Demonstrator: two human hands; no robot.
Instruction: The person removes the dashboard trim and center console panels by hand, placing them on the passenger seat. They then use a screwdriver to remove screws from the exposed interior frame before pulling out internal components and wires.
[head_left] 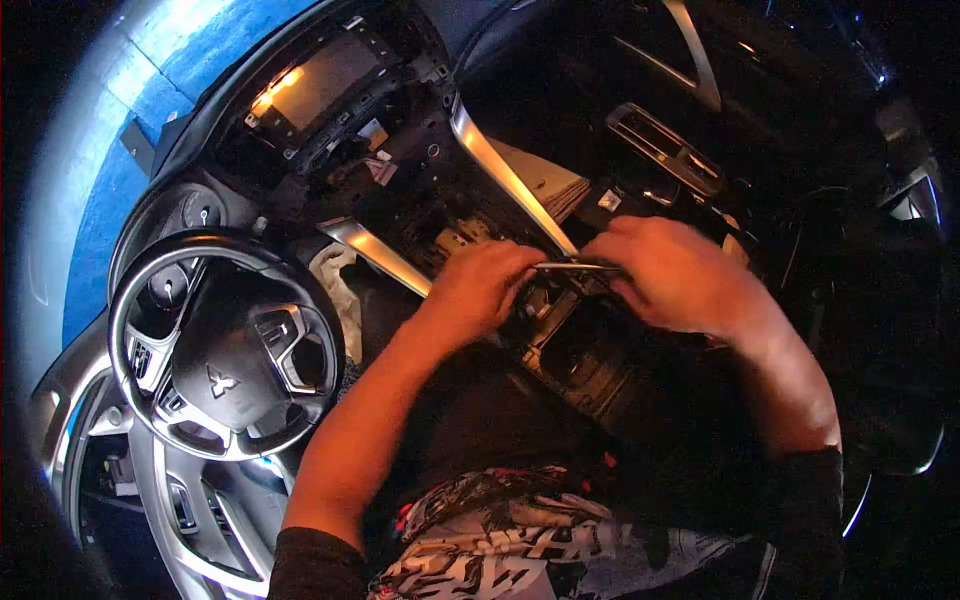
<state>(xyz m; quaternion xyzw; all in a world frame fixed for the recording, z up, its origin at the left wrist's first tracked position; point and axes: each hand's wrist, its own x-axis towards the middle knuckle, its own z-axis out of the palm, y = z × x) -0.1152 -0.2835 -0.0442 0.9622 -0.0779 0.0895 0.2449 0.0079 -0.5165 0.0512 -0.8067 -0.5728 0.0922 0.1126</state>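
Note:
Over the opened centre console, my left hand and my right hand face each other. Between them runs a thin, shiny, flat-looking piece. The fingers of my left hand are curled at its left end, and those of my right hand bend round its right end. What the piece is, I cannot make out. Silver trim strips slope down from the dashboard toward the hands.
On the left is a steering wheel. The dashboard has an open frame with exposed parts. A vent-like panel and some papers lie beyond the console. The driver's door is at lower left.

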